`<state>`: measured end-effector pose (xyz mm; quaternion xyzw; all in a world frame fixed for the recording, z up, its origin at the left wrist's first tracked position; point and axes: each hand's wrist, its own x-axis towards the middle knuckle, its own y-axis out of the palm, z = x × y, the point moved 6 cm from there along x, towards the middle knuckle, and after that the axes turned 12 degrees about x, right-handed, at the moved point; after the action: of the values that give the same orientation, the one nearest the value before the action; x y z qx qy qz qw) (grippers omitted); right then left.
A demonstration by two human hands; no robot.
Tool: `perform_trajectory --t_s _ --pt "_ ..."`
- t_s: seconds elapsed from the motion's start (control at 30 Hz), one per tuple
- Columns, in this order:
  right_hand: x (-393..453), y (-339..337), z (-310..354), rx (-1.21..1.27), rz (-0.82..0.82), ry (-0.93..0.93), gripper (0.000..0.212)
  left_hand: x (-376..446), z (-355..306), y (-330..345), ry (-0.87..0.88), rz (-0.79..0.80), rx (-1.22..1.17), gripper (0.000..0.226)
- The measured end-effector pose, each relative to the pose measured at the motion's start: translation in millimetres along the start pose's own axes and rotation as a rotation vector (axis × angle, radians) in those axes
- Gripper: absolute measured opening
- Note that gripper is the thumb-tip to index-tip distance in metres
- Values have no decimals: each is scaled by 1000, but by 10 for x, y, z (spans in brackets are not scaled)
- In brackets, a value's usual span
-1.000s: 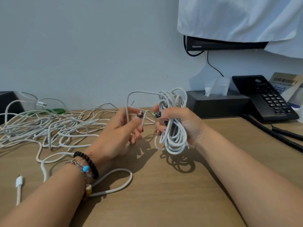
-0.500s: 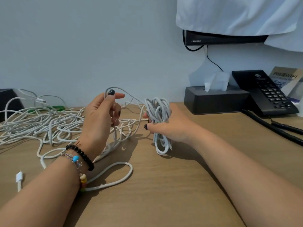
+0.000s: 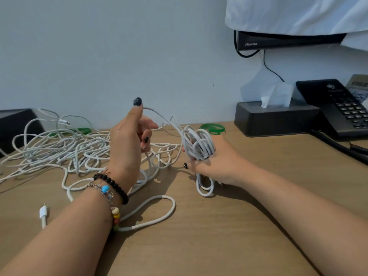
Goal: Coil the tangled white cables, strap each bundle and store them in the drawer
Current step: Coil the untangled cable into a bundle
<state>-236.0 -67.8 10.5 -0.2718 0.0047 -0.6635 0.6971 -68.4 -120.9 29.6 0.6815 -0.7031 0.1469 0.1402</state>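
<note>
Upright, the coil [image 3: 200,149] stands lengthwise in the right hand [image 3: 217,164].

Office/hotel desk: wood desk [image 3: 219,246], desk phone [image 3: 338,108], tissue box [image 3: 274,120], wall TV [image 3: 278,39].

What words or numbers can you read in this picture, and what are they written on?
"Hisense": on the bottom edge of the black screen hanging on the wall under a white cloth.
Black desk telephone: round logo and key markings, too small to read.
Tan card behind the phone: printed characters and a patterned square, too blurred to read.
Nothing else bears any text.
</note>
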Motion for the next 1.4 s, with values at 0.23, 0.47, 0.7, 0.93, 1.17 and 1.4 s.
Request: perform_trajectory --t_s 0.23,0.47,0.7,0.93,1.17,1.4 --pt "14 -65 -24 -7 -95 -77 20 0 -32 -58 -56 -139 -19 42" --pt "-24 -218 96 -492 -281 -537 27 -102 -160 120 202 23 240 49" --pt "16 112 -102 -314 -38 -277 17 -57 -63 85 163 -16 323 29" --pt "57 -109 -115 101 -123 20 15 -68 -95 118 217 38 339 31" --pt "49 -179 -122 1183 -271 163 23 -292 34 467 319 414 594 48" --pt "63 -87 -150 1140 -148 242 22 -312 149 502 254 517 650 60"
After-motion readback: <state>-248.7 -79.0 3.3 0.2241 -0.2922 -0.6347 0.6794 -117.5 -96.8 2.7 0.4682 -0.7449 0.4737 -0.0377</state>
